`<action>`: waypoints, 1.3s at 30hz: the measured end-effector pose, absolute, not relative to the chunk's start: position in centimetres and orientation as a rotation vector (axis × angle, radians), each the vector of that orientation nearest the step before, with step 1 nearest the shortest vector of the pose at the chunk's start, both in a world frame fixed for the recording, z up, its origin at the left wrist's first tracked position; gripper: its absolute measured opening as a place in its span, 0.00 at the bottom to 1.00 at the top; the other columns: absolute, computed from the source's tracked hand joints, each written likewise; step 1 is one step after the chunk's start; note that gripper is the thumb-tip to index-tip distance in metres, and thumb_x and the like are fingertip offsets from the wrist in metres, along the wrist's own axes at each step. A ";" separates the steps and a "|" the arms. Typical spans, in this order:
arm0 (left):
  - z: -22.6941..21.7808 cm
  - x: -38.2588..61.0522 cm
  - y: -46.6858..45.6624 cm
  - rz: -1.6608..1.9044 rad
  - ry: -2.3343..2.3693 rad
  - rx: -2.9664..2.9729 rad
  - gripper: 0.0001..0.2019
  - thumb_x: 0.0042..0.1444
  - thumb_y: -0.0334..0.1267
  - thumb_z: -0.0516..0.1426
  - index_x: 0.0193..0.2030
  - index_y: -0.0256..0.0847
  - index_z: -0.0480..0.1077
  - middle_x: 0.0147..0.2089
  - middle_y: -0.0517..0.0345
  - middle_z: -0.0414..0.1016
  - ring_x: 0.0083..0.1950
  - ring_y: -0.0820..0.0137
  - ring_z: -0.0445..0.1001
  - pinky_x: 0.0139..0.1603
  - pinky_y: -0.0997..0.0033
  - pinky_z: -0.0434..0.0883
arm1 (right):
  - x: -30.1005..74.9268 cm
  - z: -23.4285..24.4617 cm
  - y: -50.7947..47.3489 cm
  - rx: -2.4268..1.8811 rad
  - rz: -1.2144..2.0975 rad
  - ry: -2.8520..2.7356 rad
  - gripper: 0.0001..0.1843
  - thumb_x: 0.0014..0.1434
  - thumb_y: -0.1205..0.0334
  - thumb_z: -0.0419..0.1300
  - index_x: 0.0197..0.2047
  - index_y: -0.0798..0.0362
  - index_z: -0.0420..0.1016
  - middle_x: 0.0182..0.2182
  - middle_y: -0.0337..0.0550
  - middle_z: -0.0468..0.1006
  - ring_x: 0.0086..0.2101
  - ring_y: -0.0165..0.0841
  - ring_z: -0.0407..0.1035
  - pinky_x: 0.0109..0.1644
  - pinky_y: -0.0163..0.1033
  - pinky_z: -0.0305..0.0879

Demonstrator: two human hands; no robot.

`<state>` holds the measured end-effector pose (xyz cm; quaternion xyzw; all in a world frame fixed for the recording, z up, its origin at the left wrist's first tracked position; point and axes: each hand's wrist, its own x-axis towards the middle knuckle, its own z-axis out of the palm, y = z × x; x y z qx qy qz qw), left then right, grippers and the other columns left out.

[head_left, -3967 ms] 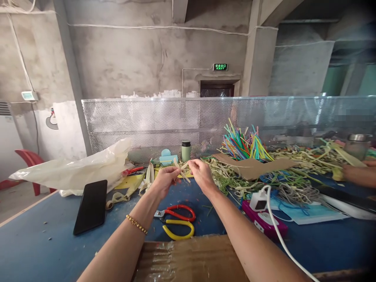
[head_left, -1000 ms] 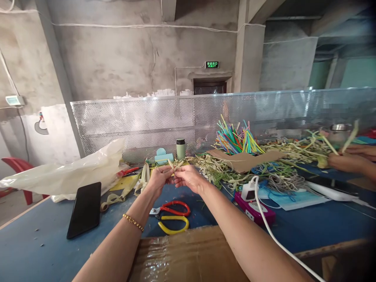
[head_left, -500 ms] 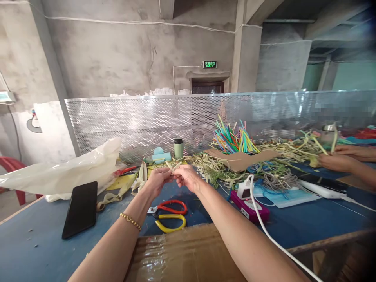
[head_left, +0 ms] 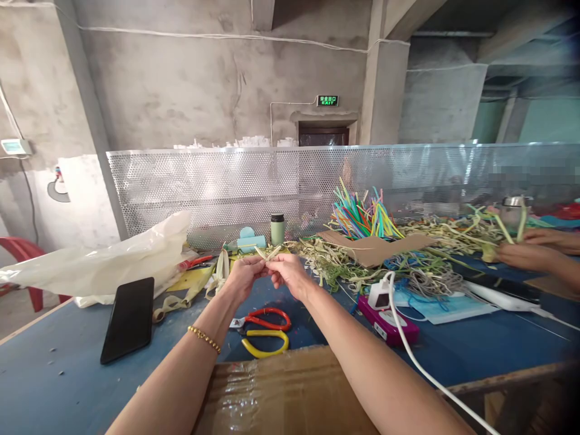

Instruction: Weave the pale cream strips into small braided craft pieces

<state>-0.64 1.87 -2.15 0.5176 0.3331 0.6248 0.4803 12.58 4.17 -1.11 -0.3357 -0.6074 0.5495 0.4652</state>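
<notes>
My left hand point(head_left: 243, 276) and my right hand point(head_left: 289, 273) meet above the blue table point(head_left: 58, 380), both pinched on a small bunch of pale straw strips point(head_left: 266, 253) whose ends stick up between the fingertips. A gold bead bracelet point(head_left: 204, 338) sits on my left wrist. Below my hands lie red-handled scissors point(head_left: 263, 318) and a yellow-handled tool point(head_left: 266, 345). A heap of pale and green strips point(head_left: 344, 261) spreads to the right of my hands.
A black phone point(head_left: 128, 318) and a cream plastic bag point(head_left: 109, 261) lie at left. A cardboard box point(head_left: 281, 393) sits at the near edge. A magenta power strip with white charger point(head_left: 386, 314), coloured strips point(head_left: 362, 214), a green cup point(head_left: 278, 229) and another person's hands point(head_left: 528, 251) are at right.
Four seconds ago my hands were slightly apart on the strips; they have since come together, fingertips touching. The view has shifted a little; the other person's hands have moved slightly.
</notes>
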 end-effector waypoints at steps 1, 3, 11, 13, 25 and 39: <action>-2.2 -0.8 1.9 1.527 0.817 1.260 0.10 0.41 0.36 0.68 0.27 0.30 0.78 0.26 0.50 0.77 0.28 0.71 0.73 0.35 0.70 0.69 | 12.6 -1.1 4.2 -0.836 1.336 -1.534 0.10 0.53 0.65 0.63 0.23 0.56 0.67 0.18 0.36 0.71 0.15 0.24 0.63 0.14 0.29 0.60; -2.1 -1.0 2.1 1.531 0.855 1.250 0.10 0.42 0.36 0.68 0.29 0.30 0.78 0.27 0.49 0.77 0.27 0.72 0.73 0.31 0.73 0.68 | 12.8 -1.1 4.4 -0.908 1.248 -1.628 0.11 0.55 0.61 0.63 0.25 0.56 0.69 0.22 0.40 0.74 0.16 0.25 0.66 0.15 0.30 0.61; -1.5 -1.0 1.3 1.319 0.992 1.329 0.10 0.48 0.36 0.65 0.33 0.30 0.78 0.29 0.45 0.79 0.25 0.69 0.76 0.25 0.75 0.66 | 14.4 -0.7 6.7 -0.891 0.450 -1.797 0.10 0.56 0.58 0.60 0.28 0.55 0.75 0.28 0.43 0.78 0.31 0.31 0.71 0.31 0.32 0.62; -1.4 -0.8 1.0 1.240 0.953 1.394 0.10 0.46 0.36 0.66 0.32 0.29 0.77 0.29 0.45 0.79 0.26 0.67 0.77 0.26 0.73 0.67 | 14.5 -0.7 6.6 -0.813 0.589 -1.961 0.14 0.55 0.56 0.61 0.23 0.55 0.73 0.21 0.39 0.74 0.25 0.29 0.67 0.28 0.32 0.58; -1.5 -0.7 1.5 1.364 0.893 1.229 0.16 0.39 0.43 0.71 0.24 0.32 0.73 0.19 0.58 0.68 0.21 0.77 0.65 0.22 0.76 0.57 | 14.1 -0.1 5.5 -0.922 0.662 -1.809 0.16 0.51 0.56 0.60 0.18 0.53 0.63 0.16 0.32 0.60 0.22 0.26 0.54 0.26 0.33 0.49; -2.0 0.0 1.8 1.450 1.223 1.471 0.10 0.43 0.39 0.64 0.19 0.34 0.72 0.16 0.58 0.68 0.20 0.76 0.60 0.23 0.73 0.53 | 13.4 -0.9 5.3 -1.038 0.472 -1.836 0.15 0.51 0.63 0.57 0.15 0.54 0.64 0.14 0.35 0.65 0.21 0.27 0.56 0.27 0.35 0.45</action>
